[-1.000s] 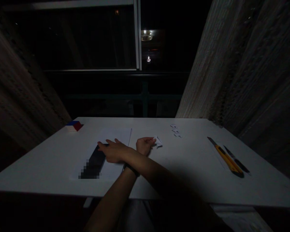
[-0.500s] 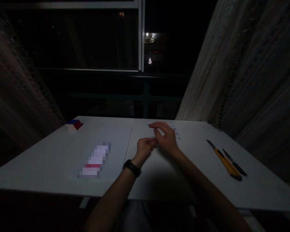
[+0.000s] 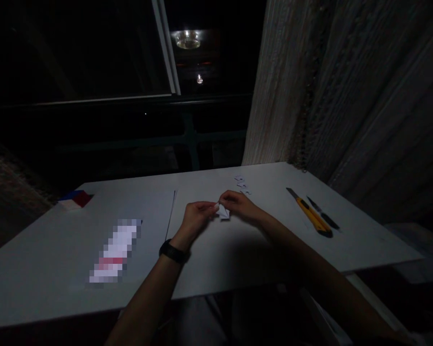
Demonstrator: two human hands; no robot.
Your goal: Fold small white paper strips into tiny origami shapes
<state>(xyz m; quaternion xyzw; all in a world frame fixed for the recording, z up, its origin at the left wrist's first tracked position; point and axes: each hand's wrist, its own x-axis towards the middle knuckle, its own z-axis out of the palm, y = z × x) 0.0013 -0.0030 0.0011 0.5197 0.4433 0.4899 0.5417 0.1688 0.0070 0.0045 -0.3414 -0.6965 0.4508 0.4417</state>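
Note:
A small folded piece of white paper is held above the white table between both hands. My left hand, with a dark watch on its wrist, pinches the paper's left edge. From the right, my right hand grips its upper part with closed fingers, which hide some of the folds. Just beyond my hands, several small folded paper pieces with dark marks lie in a short row on the table.
A yellow utility knife and a dark-handled knife lie to the right. On the left are white sheets, a blurred-out rectangle and a blue, red and white block. Curtains hang behind.
The view has turned to the right. My right hand has come down from its raised, arched pose onto the folded paper, which now shows between both hands.

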